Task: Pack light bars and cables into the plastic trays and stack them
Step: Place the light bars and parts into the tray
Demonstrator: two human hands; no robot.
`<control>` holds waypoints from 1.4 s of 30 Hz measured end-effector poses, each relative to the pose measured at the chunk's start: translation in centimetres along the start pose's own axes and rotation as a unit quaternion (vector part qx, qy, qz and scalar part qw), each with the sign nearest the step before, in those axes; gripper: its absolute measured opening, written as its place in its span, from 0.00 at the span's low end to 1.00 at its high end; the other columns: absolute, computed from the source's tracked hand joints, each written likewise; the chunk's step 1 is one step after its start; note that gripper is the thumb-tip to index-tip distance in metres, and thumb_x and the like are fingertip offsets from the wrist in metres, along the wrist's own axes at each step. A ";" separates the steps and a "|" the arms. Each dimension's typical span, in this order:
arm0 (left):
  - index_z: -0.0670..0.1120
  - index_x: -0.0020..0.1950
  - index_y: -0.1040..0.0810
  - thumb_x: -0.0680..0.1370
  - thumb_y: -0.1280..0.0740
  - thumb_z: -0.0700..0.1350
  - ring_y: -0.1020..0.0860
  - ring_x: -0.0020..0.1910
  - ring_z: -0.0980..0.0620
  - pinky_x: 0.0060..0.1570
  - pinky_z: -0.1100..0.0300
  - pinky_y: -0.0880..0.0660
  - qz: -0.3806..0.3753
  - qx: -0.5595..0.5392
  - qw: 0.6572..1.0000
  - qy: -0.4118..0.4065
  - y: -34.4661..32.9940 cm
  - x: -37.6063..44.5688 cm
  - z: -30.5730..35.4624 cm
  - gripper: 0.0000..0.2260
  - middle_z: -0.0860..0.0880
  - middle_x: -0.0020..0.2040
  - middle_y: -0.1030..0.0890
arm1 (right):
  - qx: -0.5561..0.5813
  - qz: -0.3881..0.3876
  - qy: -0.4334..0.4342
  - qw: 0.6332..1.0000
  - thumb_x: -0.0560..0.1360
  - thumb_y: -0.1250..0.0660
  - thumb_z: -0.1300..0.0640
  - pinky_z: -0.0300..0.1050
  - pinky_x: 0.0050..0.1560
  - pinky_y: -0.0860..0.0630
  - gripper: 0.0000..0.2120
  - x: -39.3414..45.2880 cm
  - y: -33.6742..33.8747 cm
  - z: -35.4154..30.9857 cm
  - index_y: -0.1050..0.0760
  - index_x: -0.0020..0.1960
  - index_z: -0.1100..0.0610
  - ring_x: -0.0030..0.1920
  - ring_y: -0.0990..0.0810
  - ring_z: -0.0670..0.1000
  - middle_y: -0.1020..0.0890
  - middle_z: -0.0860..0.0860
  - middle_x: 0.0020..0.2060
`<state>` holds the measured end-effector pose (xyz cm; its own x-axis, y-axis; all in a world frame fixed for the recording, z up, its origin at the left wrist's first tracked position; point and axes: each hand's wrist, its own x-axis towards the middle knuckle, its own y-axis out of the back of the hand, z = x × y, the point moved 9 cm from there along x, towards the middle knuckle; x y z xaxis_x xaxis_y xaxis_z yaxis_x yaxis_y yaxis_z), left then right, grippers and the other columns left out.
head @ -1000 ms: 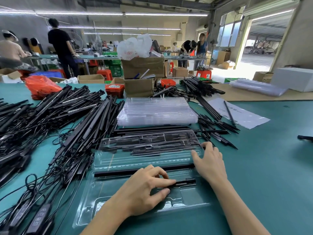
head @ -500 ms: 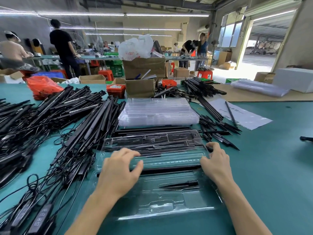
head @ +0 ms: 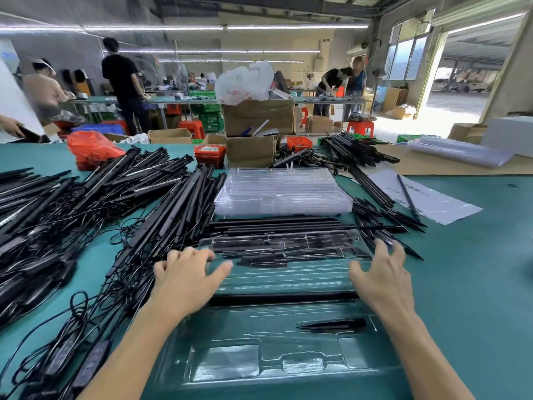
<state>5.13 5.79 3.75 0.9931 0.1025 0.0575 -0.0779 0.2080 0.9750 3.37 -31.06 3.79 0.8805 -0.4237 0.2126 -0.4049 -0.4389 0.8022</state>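
A clear plastic tray (head: 277, 362) lies in front of me on the green table, with a black light bar (head: 282, 298) across it and a black spike (head: 331, 324) in a pocket. Beyond it sits a second clear tray (head: 288, 243) filled with black parts. My left hand (head: 187, 278) hovers with fingers spread over the left end of the near tray's far half. My right hand (head: 380, 278) hovers spread over the right end. Neither hand holds anything. A stack of empty trays (head: 282, 192) stands further back.
A big heap of black light bars and cables (head: 95, 215) covers the table's left side. Loose black spikes (head: 386, 223) lie to the right, beside a white paper sheet (head: 427, 197). Cardboard boxes (head: 253, 134) and an orange bag (head: 89, 148) stand at the back. People work at far tables.
My left hand let go of the spike in the near tray and moved up and left. Both hands have since risen toward the tray's far half, fingers spread.
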 end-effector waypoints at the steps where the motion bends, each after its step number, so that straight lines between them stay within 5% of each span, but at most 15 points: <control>1: 0.60 0.68 0.30 0.79 0.48 0.69 0.33 0.67 0.49 0.67 0.44 0.39 0.041 -0.001 0.999 0.007 1.4 0.5 -0.2 0.23 0.52 0.66 0.27 | 0.003 -0.011 0.007 1.000 0.78 0.36 0.50 0.58 0.72 0.35 0.32 0.1 -0.4 0.1 0.40 0.78 0.61 0.69 0.29 0.62 0.39 0.62 0.76; 5: 0.50 0.69 0.27 0.82 0.40 0.56 0.28 0.65 0.46 0.63 0.42 0.32 0.177 -0.065 0.982 0.027 5.5 2.9 -1.9 0.18 0.50 0.69 0.25 | -0.003 0.005 0.085 0.996 0.78 0.35 0.48 0.57 0.73 0.38 0.29 -0.3 -0.6 -1.2 0.36 0.77 0.53 0.74 0.34 0.55 0.29 0.50 0.72; 10: 0.45 0.77 0.36 0.84 0.43 0.55 0.34 0.72 0.38 0.68 0.41 0.36 0.056 -0.086 0.988 0.116 2.3 6.0 -5.4 0.24 0.43 0.74 0.30 | 0.011 -0.056 0.200 0.978 0.79 0.35 0.45 0.48 0.72 0.46 0.25 -1.5 -2.5 -3.8 0.34 0.74 0.47 0.72 0.36 0.44 0.29 0.43 0.70; 16: 0.43 0.71 0.29 0.84 0.41 0.51 0.35 0.68 0.36 0.66 0.41 0.36 0.148 -0.067 0.978 0.130 4.2 6.6 -7.0 0.19 0.37 0.69 0.31 | -0.005 -0.078 0.201 0.976 0.80 0.39 0.43 0.45 0.68 0.48 0.18 -1.0 -3.6 -2.9 0.31 0.69 0.43 0.69 0.38 0.43 0.32 0.38 0.68; 22: 0.43 0.69 0.29 0.82 0.40 0.56 0.38 0.71 0.36 0.68 0.42 0.39 0.091 -0.040 0.978 0.185 3.1 7.6 -8.3 0.21 0.36 0.71 0.33 | 0.001 -0.079 0.204 0.976 0.80 0.39 0.42 0.45 0.68 0.49 0.18 -0.9 -4.0 -2.7 0.31 0.68 0.43 0.69 0.38 0.43 0.32 0.38 0.67; 27: 0.43 0.60 0.23 0.83 0.40 0.48 0.38 0.69 0.36 0.68 0.42 0.41 0.122 -0.095 0.968 0.198 3.1 8.2 -8.7 0.12 0.38 0.70 0.34 | 0.006 -0.063 0.207 0.976 0.79 0.39 0.43 0.40 0.64 0.51 0.17 -0.8 -4.0 -2.6 0.30 0.67 0.42 0.67 0.38 0.43 0.32 0.37 0.65; 32: 0.44 0.45 0.32 0.80 0.46 0.49 0.28 0.51 0.40 0.58 0.42 0.34 0.228 -0.223 0.938 0.134 5.1 7.9 -7.3 0.10 0.45 0.45 0.25 | 0.005 -0.056 0.209 0.976 0.78 0.38 0.43 0.40 0.62 0.51 0.17 -0.6 -4.2 -2.4 0.30 0.66 0.42 0.65 0.38 0.41 0.32 0.36 0.63; 35: 0.44 0.37 0.33 0.80 0.41 0.53 0.28 0.35 0.44 0.39 0.53 0.34 0.148 -0.290 0.937 0.127 4.7 9.0 -6.6 0.16 0.46 0.35 0.26 | 0.006 -0.055 0.208 0.977 0.78 0.38 0.42 0.41 0.63 0.50 0.16 -0.5 -4.3 -2.4 0.30 0.66 0.41 0.66 0.38 0.42 0.32 0.36 0.64; 37: 0.43 0.34 0.32 0.80 0.36 0.50 0.27 0.31 0.45 0.35 0.56 0.35 0.074 -0.306 0.940 0.129 3.7 9.5 -5.8 0.18 0.47 0.31 0.24 | 0.007 -0.054 0.207 0.977 0.78 0.38 0.42 0.41 0.63 0.50 0.16 -0.5 -4.3 -2.3 0.30 0.66 0.41 0.66 0.38 0.42 0.32 0.36 0.63; 42: 0.44 0.44 0.23 0.80 0.38 0.46 0.25 0.27 0.50 0.30 0.63 0.36 -0.028 -0.407 0.894 0.186 1.5 9.1 -5.6 0.09 0.50 0.26 0.19 | 0.010 -0.052 0.210 0.976 0.78 0.38 0.43 0.40 0.62 0.51 0.16 -0.5 -4.3 -2.4 0.30 0.66 0.41 0.65 0.38 0.41 0.32 0.36 0.63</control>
<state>13.54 12.48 4.51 0.9112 0.3542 -0.2102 -0.2171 0.8467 0.4858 5.26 -27.09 1.56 0.9389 -0.0155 0.3439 -0.3089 -0.4789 0.8217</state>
